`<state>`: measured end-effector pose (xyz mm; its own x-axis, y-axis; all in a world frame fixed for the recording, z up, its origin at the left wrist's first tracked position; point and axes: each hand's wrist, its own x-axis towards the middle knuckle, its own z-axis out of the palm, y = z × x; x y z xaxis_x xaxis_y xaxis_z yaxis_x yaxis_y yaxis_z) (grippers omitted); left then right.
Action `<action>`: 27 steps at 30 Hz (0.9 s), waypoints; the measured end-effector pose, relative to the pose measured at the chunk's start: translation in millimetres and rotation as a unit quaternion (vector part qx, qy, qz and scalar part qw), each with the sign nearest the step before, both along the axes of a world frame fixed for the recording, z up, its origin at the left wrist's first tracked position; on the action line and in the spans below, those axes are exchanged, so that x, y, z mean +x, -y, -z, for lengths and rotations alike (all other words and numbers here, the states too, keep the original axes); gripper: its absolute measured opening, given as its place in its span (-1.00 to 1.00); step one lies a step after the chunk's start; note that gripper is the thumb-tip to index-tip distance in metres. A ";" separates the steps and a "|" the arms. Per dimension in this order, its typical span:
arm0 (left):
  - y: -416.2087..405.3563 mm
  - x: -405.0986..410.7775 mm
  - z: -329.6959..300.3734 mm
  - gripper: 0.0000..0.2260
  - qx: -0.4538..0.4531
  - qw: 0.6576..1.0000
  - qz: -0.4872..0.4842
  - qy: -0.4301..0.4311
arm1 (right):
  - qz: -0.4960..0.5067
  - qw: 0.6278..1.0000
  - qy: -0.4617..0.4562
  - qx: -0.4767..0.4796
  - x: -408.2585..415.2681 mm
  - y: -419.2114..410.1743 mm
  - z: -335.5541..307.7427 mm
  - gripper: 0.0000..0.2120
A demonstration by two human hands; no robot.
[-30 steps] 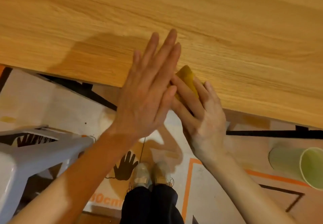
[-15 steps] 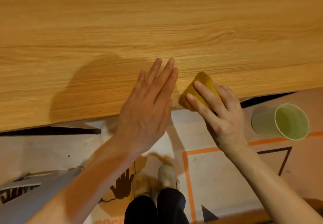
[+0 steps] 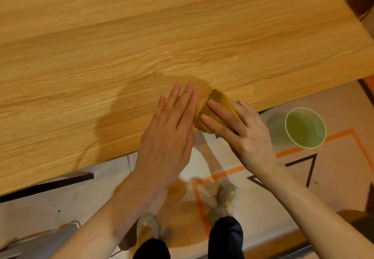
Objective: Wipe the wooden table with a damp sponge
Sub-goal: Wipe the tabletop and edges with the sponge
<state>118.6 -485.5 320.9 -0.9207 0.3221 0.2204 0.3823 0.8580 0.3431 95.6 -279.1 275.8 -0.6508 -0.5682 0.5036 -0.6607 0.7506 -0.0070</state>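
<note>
The wooden table (image 3: 141,46) fills the upper part of the head view, its near edge running from lower left to upper right. A yellow sponge (image 3: 214,105) lies at that near edge, partly over it. My right hand (image 3: 238,133) grips the sponge, fingers laid over its top; the thumb is hidden. My left hand (image 3: 172,129) lies flat just left of the sponge, fingers straight and together, over the table's edge. A darker patch, shadow or damp, spreads on the wood left of my hands.
A light green cup (image 3: 304,130) stands on the floor right of my right hand, below the table edge. A grey stool (image 3: 40,242) shows at the bottom left. My shoes (image 3: 226,196) stand on a floor with orange and black tape lines.
Both hands and the sponge have slid rightwards along the table's near edge. The view has turned, so the green cup now sits close to my right hand and the stool has dropped out to the corner.
</note>
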 end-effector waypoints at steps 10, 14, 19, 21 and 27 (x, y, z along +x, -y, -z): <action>-140.0 -56.3 -6.0 -0.51 0.039 0.997 -0.010 0.069 | 0.035 0.998 0.012 0.045 -49.9 -161.1 2.5 -0.37; -185.2 -74.2 -10.3 -0.51 0.027 0.996 -0.009 0.088 | 0.073 0.996 0.037 0.043 -64.8 -221.1 -7.8 -0.28; -227.5 -89.7 -14.4 -0.52 0.044 0.993 0.018 0.107 | 0.122 0.989 0.082 -0.009 -77.5 -273.4 -21.2 -0.27; -240.7 -95.4 -15.4 -0.52 0.040 0.992 0.024 0.120 | 0.145 0.984 0.101 -0.029 -79.9 -285.7 -26.8 -0.31; -279.6 -108.2 -26.2 -0.51 0.061 0.987 0.066 0.135 | 0.251 0.941 0.186 -0.132 -79.3 -317.6 -53.3 -0.54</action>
